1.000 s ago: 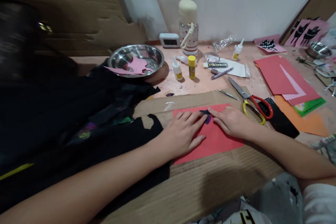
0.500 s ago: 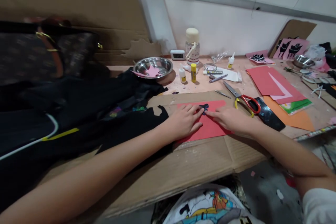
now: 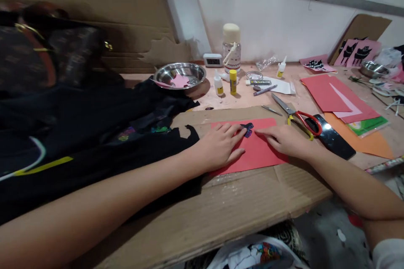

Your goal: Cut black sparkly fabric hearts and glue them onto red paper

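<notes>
A sheet of red paper [image 3: 257, 154] lies on the cardboard in front of me. Near its upper middle is a small dark cut-out [image 3: 248, 130] with purple and blue marks. My left hand [image 3: 217, 146] rests flat on the paper's left part, its fingertips at the cut-out's left edge and its thumb apart. To the right of the cut-out is my right hand [image 3: 285, 139], with the index finger stretched toward it and the other fingers bent. A small gap shows between that fingertip and the cut-out. Neither hand grips anything.
Black cloth [image 3: 151, 138] covers the left side. Red-handled scissors [image 3: 299, 115] and a black phone [image 3: 336, 141] lie at the right, beside coloured paper sheets [image 3: 328, 94]. Behind stand a steel bowl [image 3: 200, 76], a glue stick [image 3: 232, 83], a glue bottle [image 3: 218, 85] and a flask [image 3: 231, 48].
My right hand has drawn back a little to the right, away from the cut-out, which shows more now. My left hand stays on the paper. The view has shifted slightly.
</notes>
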Tool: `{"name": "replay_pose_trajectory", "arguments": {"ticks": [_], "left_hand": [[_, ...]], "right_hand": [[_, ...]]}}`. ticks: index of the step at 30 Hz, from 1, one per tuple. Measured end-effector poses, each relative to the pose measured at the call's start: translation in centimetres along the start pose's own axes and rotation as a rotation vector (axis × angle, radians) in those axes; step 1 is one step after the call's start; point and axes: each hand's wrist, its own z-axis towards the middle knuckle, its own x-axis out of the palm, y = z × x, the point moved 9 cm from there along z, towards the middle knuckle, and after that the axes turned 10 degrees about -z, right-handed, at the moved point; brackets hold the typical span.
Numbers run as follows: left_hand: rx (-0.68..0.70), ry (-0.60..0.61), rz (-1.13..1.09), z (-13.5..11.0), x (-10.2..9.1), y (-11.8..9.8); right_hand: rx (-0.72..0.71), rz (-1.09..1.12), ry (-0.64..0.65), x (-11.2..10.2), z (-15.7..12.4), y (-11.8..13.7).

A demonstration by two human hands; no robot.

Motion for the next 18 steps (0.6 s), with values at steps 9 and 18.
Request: {"name": "replay_pose_trajectory", "arguments": {"ticks": [9,18], "left_hand": [[0.045,-0.058,-0.066,0.3,-0.5,0.3],[0.102,-0.211,0.031,-1.3,-1.4,-0.5]], "right_hand": [[-0.011,0.119,-0.129,0.2,-0.4,0.1],[0.005,0.175,-0.082,0.2,-1.0,0.3]]}}
